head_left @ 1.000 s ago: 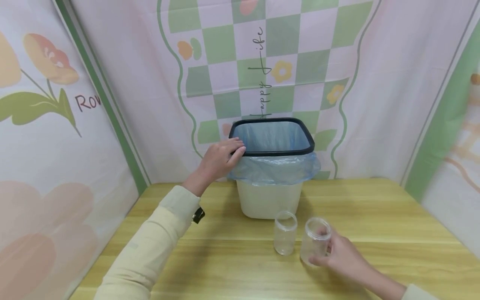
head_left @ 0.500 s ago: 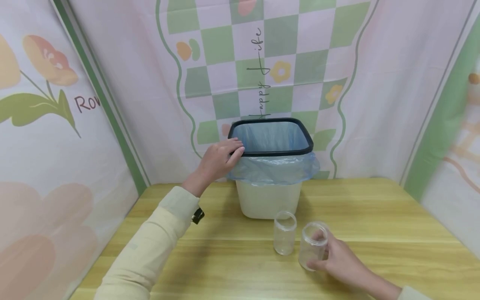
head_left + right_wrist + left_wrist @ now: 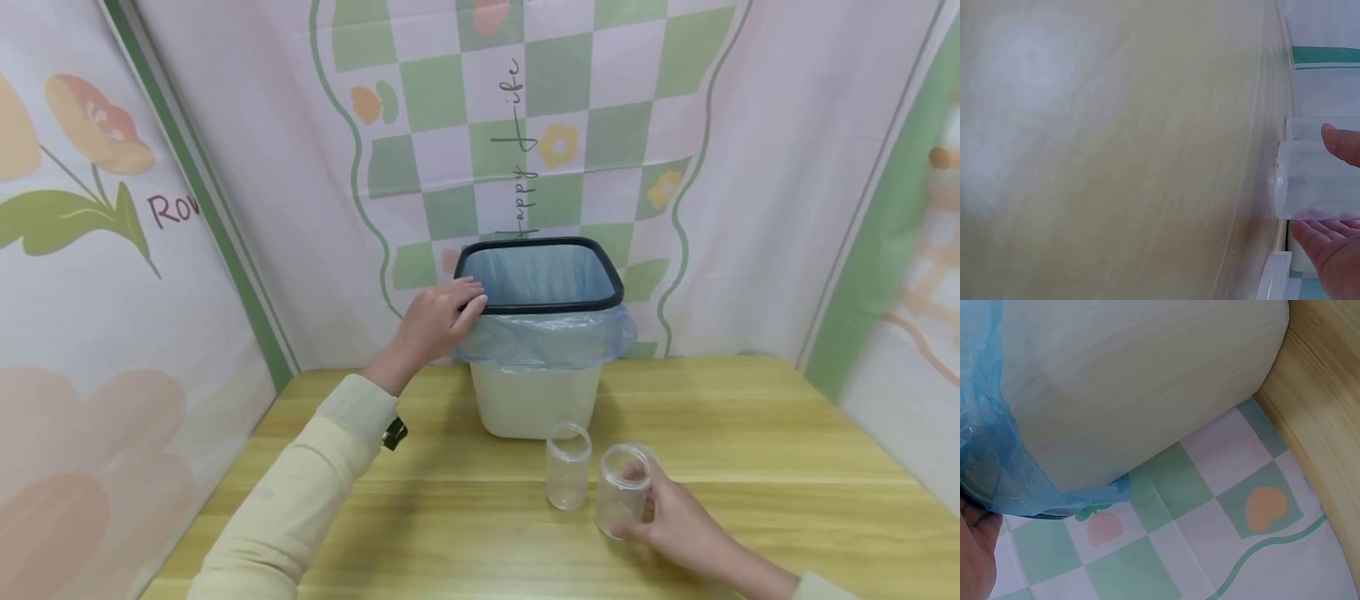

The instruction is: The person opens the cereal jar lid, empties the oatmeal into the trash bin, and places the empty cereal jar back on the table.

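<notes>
My left hand (image 3: pixel 438 321) holds the near-left corner of a bin's black rim (image 3: pixel 551 307). In the left wrist view the fingers (image 3: pixel 975 519) are partly hidden by the rim and the blue liner. The off-white bin (image 3: pixel 534 400) stands upright on the table, its blue bag (image 3: pixel 551 337) folded over the outside. My right hand (image 3: pixel 678 521) grips a clear plastic jar (image 3: pixel 621 500), its thumb on the near side and fingers behind. The jar is upright and lidless. Just left of it, apart, stands a narrower clear jar (image 3: pixel 567 479).
A wooden table (image 3: pixel 420 533) carries everything. Printed curtains (image 3: pixel 255 167) enclose it on the left, back and right, the back one close behind the bin. A pale translucent object (image 3: pixel 1274 275) shows low in the right wrist view; its kind is unclear.
The right hand and its jar have shifted slightly left and nearer to me, mostly in the first half second. The left hand stays on the rim; bin and narrower jar have not moved.
</notes>
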### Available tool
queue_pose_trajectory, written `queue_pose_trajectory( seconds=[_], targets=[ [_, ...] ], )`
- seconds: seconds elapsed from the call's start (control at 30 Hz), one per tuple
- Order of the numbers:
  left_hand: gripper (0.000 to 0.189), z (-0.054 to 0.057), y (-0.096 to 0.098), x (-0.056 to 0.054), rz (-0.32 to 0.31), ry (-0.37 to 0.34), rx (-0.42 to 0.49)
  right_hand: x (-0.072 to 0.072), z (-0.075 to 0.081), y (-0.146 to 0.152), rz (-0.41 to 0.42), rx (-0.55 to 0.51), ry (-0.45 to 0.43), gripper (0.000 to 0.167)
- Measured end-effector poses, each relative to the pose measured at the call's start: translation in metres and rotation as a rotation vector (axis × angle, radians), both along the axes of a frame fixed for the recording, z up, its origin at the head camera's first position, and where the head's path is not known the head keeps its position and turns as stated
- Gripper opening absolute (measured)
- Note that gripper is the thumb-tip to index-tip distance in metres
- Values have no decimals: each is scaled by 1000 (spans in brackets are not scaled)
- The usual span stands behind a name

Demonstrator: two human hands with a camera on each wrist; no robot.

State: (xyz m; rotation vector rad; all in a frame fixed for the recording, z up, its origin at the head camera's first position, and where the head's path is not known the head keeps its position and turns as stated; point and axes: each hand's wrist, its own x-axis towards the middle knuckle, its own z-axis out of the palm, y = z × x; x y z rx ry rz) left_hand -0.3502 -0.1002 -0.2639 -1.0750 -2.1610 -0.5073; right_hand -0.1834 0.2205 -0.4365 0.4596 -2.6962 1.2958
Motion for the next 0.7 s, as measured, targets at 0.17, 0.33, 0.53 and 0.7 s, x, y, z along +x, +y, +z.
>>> queue_pose_trajectory(
  seconds=[0.17,0.33,0.53,0.7],
  targets=[
    [31,-1,-1,-1,4,-3,0,1,1,0,13,-4,2,82],
    [32,-2,-2,-3,-4,-5,19,0,9,7,29,-1,-26,90],
    [32,-5,-5,-4,-21,-21,71,-7,20,21,116,52,80,88],
    [33,-5,-12,-3,-17,-10,120,-13,32,30,126,111,170,80]
  ],
)
